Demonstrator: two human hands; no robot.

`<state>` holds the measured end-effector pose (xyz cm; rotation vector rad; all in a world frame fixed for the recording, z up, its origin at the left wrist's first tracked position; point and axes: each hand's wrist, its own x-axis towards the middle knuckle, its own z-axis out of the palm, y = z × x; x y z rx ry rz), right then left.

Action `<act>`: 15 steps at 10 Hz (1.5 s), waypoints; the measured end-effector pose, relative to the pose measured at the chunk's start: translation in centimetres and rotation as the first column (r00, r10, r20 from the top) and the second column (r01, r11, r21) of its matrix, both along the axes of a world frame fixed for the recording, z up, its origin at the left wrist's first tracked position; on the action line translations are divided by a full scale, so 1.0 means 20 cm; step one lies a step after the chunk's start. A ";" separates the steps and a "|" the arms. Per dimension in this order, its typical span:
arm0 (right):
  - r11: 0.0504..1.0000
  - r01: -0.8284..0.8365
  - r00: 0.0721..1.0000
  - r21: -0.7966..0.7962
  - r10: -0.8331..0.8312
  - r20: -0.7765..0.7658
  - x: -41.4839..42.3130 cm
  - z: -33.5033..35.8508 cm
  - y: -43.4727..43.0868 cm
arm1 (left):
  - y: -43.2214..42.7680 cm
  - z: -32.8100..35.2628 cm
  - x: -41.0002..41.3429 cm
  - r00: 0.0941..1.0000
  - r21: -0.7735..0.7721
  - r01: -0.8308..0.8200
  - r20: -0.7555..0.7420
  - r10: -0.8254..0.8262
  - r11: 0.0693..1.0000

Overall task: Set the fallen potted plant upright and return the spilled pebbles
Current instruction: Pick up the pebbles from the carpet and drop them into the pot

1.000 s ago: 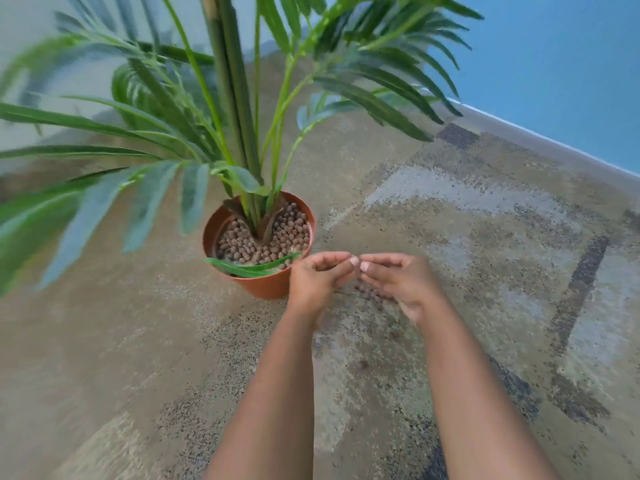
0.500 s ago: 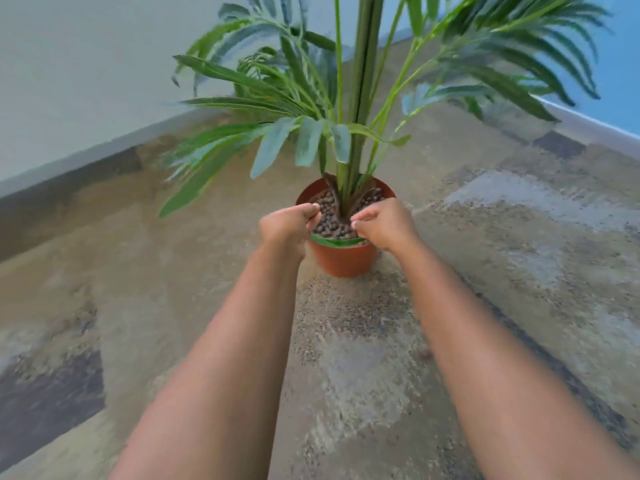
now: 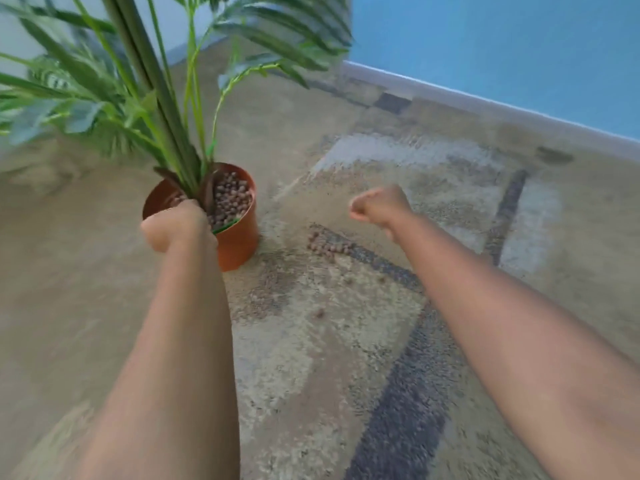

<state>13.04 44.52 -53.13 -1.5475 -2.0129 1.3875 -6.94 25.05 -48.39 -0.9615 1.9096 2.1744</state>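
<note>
Pot [image 3: 239, 240] upright on the carpet [image 3: 104, 271], plant [image 3: 145, 81] rising from it, leaves smeared by motion. Brown pebbles [image 3: 230, 199] heaped inside the pot on its right side. Left hand [image 3: 176, 226] now over the pot's near rim at the base of the stems, fingers curled and closed; whether on pebbles or on nothing, cannot tell. Half a second ago at the left rim, thumb against forefinger. Right hand [image 3: 379, 206] now gone from the pot, out to the right and above the carpet, balled into a loose fist; contents, if any, hidden. Earlier at the right rim, just beside the stems. Between pot and right hand, a small cluster of spilled pebbles [image 3: 329, 245] on the carpet, near the pot's right side; a few strays nearer the camera. None of these in sight half a second ago, with the arms and framing covering that patch. View swung left to right since then: blue wall [image 3: 502, 53] and skirting [image 3: 485, 98] back at upper right, pot shifted to the left of the picture.
</note>
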 end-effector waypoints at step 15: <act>0.977 -0.159 0.973 0.142 0.130 0.193 0.14 -0.42 -0.21 | 0.25 -0.63 0.37 0.353 -0.597 0.760 0.048 -0.934 0.257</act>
